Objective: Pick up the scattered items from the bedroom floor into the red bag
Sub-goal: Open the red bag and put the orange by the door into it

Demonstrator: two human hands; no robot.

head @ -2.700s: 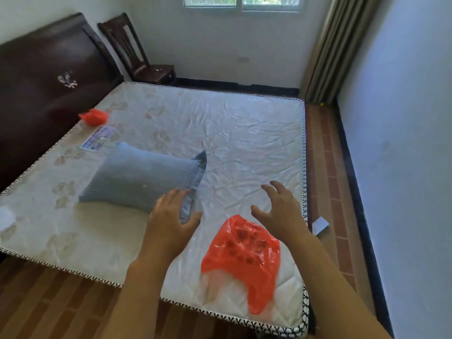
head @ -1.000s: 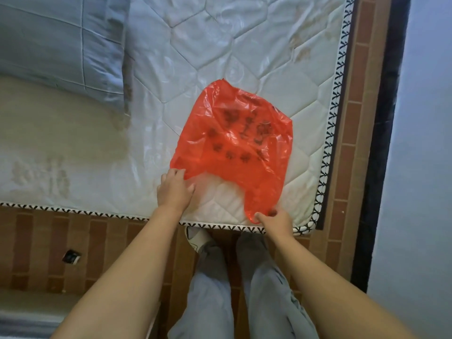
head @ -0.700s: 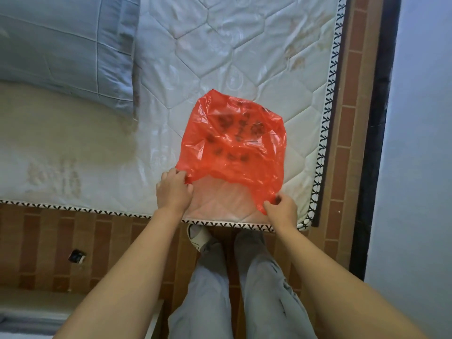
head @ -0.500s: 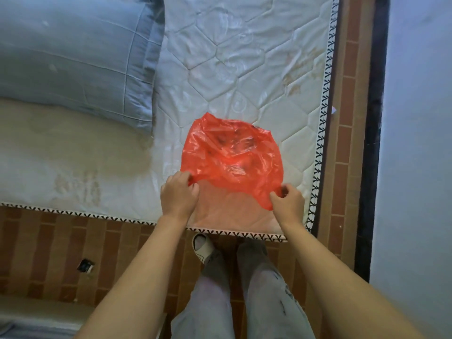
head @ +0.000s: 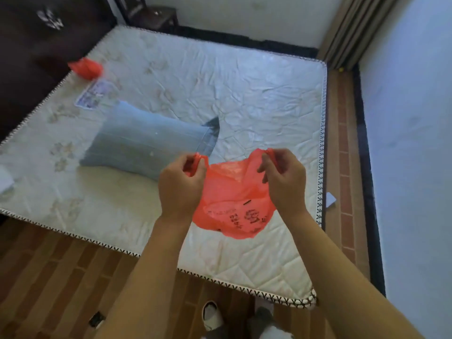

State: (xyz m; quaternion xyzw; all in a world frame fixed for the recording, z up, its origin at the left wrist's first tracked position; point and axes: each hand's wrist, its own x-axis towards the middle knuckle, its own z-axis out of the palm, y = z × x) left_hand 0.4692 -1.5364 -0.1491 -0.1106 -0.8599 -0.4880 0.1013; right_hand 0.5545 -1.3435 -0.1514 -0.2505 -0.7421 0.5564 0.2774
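The red bag (head: 232,199), thin plastic with dark print, hangs in the air above the near right part of the mattress (head: 244,94). My left hand (head: 181,184) pinches its left handle and my right hand (head: 283,179) pinches its right handle, holding the mouth slightly apart. On the brick-pattern floor a small dark item (head: 97,319) lies at the bottom left, near my feet. A small white item (head: 330,199) lies on the floor strip right of the bed.
A blue pillow (head: 146,143) lies mid-mattress. A second crumpled red bag (head: 85,67) and a printed label (head: 94,94) sit near the dark headboard (head: 36,45). A wooden chair (head: 149,13) stands in the far corner, a curtain (head: 352,28) at the far right. The wall runs close on the right.
Both hands lifted the red bag off the mattress by its handles. The view tilted up from the bed edge to the whole bed.
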